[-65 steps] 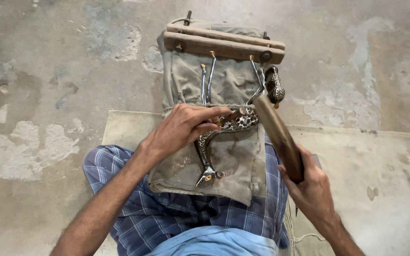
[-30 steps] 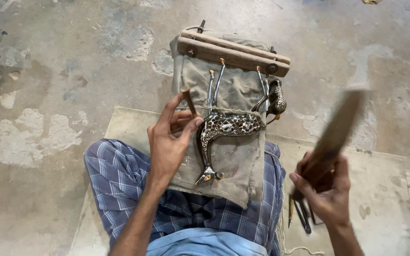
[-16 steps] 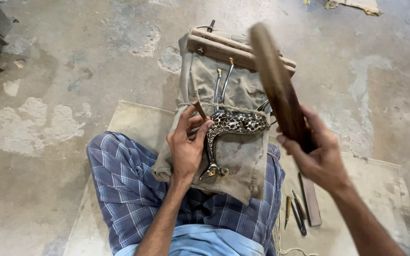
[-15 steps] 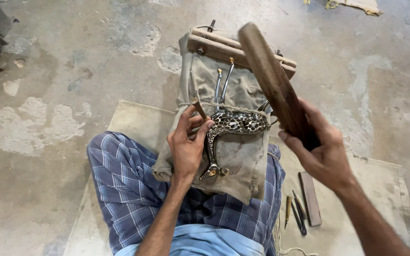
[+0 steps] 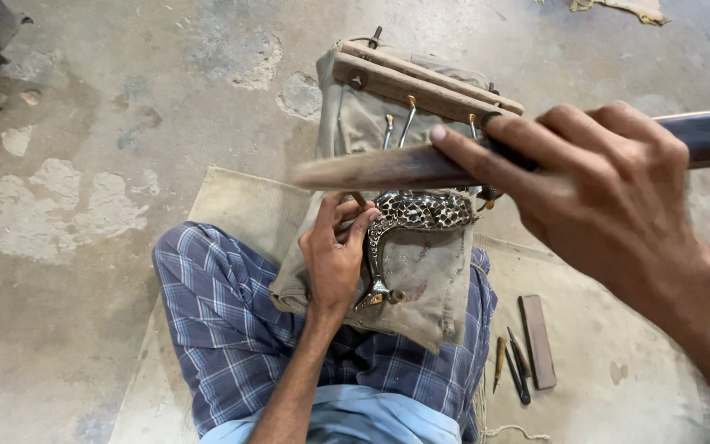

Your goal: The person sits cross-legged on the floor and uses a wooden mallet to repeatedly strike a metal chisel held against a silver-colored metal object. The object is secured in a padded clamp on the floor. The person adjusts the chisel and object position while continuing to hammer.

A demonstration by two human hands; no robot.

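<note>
Stick (image 5: 388,168) blurred, its far end cut off | our right hand (image 5: 610,197) gripped it, fingers wrapped | our left hand (image 5: 334,255) pinched a small tool, pressing the metal piece (image 5: 417,218)

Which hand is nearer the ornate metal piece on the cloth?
Left. The left hand rests against the ornate metal piece; the right hand is raised above it, gripping a wooden stick.

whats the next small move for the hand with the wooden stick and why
Probably bring the long wooden stick down onto the small punch tool. The right hand holds the stick raised above the ornate curved metal piece, while the left hand pinches the punch tool against it.
</note>
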